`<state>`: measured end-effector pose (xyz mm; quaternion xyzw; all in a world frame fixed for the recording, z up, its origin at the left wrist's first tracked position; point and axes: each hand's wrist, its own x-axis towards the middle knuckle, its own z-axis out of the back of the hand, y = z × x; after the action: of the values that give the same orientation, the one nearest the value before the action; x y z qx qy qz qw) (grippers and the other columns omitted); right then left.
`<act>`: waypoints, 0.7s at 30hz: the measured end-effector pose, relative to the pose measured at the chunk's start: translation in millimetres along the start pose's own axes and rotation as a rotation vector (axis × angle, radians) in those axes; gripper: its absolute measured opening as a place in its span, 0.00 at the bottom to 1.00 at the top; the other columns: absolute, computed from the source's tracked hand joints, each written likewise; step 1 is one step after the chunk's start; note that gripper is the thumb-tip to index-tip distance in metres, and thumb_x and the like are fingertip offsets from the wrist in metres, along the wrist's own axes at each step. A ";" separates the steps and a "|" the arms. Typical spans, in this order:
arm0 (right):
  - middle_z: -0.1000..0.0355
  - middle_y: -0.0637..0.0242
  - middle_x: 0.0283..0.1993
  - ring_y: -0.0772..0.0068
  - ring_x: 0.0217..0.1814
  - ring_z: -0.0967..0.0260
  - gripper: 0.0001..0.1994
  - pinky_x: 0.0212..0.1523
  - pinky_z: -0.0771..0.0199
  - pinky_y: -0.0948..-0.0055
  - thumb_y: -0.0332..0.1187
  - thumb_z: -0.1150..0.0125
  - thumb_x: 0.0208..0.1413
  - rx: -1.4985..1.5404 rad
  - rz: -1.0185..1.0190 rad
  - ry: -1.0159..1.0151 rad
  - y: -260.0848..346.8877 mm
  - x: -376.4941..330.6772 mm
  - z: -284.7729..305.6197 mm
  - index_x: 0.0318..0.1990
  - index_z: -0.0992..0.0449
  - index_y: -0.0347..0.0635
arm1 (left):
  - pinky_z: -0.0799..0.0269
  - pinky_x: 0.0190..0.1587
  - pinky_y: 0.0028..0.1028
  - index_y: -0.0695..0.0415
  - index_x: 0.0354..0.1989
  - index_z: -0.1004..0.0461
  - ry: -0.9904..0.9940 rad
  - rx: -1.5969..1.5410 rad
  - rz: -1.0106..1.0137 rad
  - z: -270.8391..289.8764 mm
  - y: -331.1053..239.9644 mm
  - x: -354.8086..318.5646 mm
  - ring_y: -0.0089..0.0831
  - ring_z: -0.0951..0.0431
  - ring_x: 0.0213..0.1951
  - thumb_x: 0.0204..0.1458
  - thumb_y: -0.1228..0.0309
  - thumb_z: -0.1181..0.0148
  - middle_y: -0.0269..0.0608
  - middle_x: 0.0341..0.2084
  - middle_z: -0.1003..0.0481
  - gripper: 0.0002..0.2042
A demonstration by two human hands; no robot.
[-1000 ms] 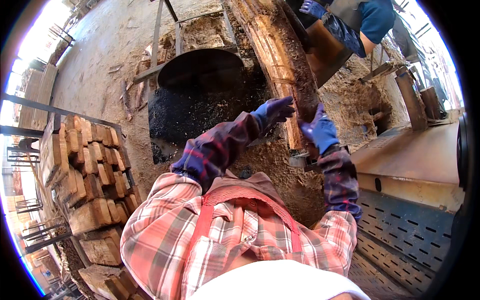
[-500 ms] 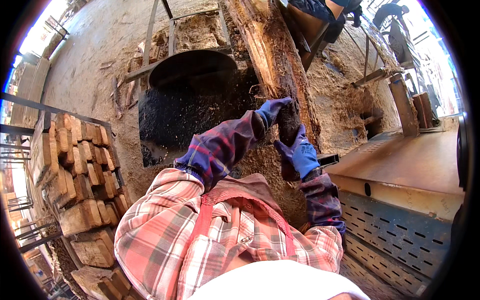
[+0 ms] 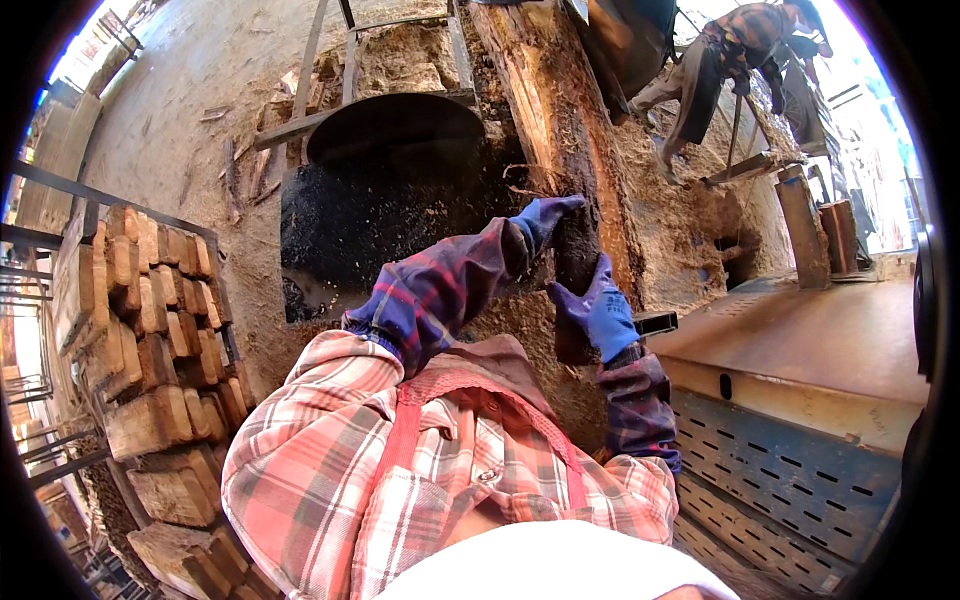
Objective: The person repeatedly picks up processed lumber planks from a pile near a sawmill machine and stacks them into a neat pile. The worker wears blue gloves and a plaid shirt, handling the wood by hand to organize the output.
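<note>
A long, rough log (image 3: pixel 552 100) with torn bark runs from the top of the view down toward me. My left hand (image 3: pixel 548 222), in a blue glove, reaches across to the log's dark near end (image 3: pixel 577 250) and closes on its left side. My right hand (image 3: pixel 600 312), also blue-gloved, grips the same dark part from the lower right, its thumb apart from the fingers. Whether this dark part is bark of the log or a separate piece pressed to it, I cannot tell. The undersides of both hands are hidden.
A dark round disc (image 3: pixel 395 130) stands above a black, chip-strewn sheet (image 3: pixel 370 240) left of the log. Stacked wood blocks (image 3: pixel 165 330) fill a metal rack at left. A rusty metal machine cover (image 3: pixel 800 335) lies at right. A co-worker (image 3: pixel 715 75) bends at upper right.
Both my hands keep their places on the dark part. The view shifts slightly. At upper right, a co-worker's whole body now shows; the limbs beside the log's far part are gone from view.
</note>
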<state>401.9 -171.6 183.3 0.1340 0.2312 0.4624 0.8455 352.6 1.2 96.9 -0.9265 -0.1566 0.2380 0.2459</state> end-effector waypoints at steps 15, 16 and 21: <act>0.40 0.42 0.56 0.47 0.58 0.41 0.51 0.57 0.40 0.62 0.50 0.34 0.38 -0.056 -0.280 0.041 -15.2 -145.5 -8.7 0.65 0.61 0.44 | 0.26 0.35 0.33 0.55 0.48 0.30 0.325 0.551 -0.659 -5.6 34.6 -70.6 0.32 0.23 0.30 0.48 0.65 0.40 0.42 0.34 0.24 0.19; 0.40 0.45 0.57 0.51 0.59 0.41 0.47 0.57 0.40 0.64 0.45 0.32 0.37 0.033 -0.298 0.031 -16.4 -156.2 -13.9 0.63 0.55 0.38 | 0.27 0.33 0.32 0.56 0.44 0.27 0.229 0.340 -0.183 -6.0 41.5 -70.9 0.32 0.23 0.28 0.46 0.63 0.37 0.43 0.32 0.24 0.18; 0.40 0.44 0.56 0.49 0.58 0.41 0.48 0.57 0.40 0.64 0.47 0.33 0.38 0.030 -0.254 -0.023 -27.2 -188.0 -38.1 0.64 0.56 0.40 | 0.33 0.20 0.28 0.58 0.29 0.22 0.066 0.444 0.203 -3.5 69.4 -75.8 0.32 0.28 0.15 0.42 0.53 0.36 0.44 0.16 0.25 0.19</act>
<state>314.4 -344.4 188.9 0.1215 0.2435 0.3465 0.8977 303.0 -88.6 90.4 -0.8679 0.0016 0.2598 0.4234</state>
